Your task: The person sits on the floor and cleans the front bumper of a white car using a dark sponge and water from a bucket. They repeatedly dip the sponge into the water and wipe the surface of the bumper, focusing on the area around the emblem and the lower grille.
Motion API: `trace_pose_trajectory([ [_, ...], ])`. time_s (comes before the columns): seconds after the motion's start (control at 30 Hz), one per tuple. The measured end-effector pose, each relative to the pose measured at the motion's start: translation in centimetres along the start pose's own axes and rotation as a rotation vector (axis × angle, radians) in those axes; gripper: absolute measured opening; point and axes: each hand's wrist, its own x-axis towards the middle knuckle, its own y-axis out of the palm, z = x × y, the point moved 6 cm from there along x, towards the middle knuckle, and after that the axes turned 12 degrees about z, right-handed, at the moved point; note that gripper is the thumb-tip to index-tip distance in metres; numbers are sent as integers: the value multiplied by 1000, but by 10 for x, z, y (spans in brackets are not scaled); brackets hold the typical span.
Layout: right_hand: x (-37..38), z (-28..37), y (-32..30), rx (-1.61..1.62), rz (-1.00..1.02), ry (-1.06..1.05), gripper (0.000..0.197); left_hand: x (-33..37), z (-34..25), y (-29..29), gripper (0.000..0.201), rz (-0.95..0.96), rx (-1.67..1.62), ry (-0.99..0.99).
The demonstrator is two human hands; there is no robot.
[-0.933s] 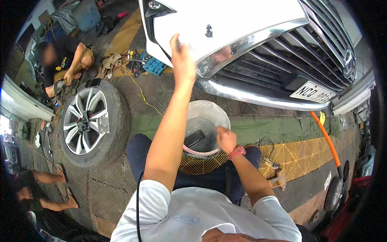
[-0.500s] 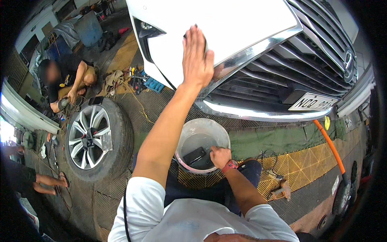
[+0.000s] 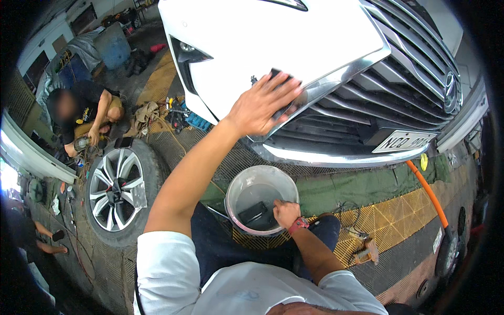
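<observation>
At the far left a co-worker (image 3: 84, 107) crouched beyond a wheel (image 3: 116, 191). Nearer the middle stood a pale bucket (image 3: 262, 174); in it lay a black block (image 3: 253, 213), its long axis slanting from lower left to upper right. Above the bucket, the left hand (image 3: 262, 102) lay with fingers outstretched over a dark pad (image 3: 283, 111), a broad, flat grip holding it on the white bumper (image 3: 226, 73) beside the chrome trim (image 3: 344, 76). The step in hand looked like rubbing the paint with the pad; the next move seemed to call for flat, even pressure. Only the pad's edges showed; its long axis appeared to run across the fingers, but I could not tell which way it pointed. The right hand (image 3: 287, 213) was at the bucket's right side, fingers curled; whether its grip held anything I could not tell. Farther right came the grille (image 3: 394, 92).
</observation>
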Motion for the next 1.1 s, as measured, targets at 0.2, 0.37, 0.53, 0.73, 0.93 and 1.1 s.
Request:
trace_pose_trajectory([
  [0.2,2,10,-9,31,-29,-41,20,-55,30,27,73,35,12,-25],
  [0.37,3,-1,-4,0,-8,1,16,-7,22,-6,74,-231,-138,-199],
  [0.53,15,10,-7,5,-57,-17,12,-73,38,37,80,-347,-146,-460],
  [0.73,3,8,-8,24,-20,27,10,1,28,-8,77,-396,-226,-362],
  [0.93,8,20,-11,15,-34,4,10,-34,31,20,74,-632,-450,-828],
  [1.1,12,6,-21,-18,-44,38,9,-31,0,23,73,-406,-248,-545],
])
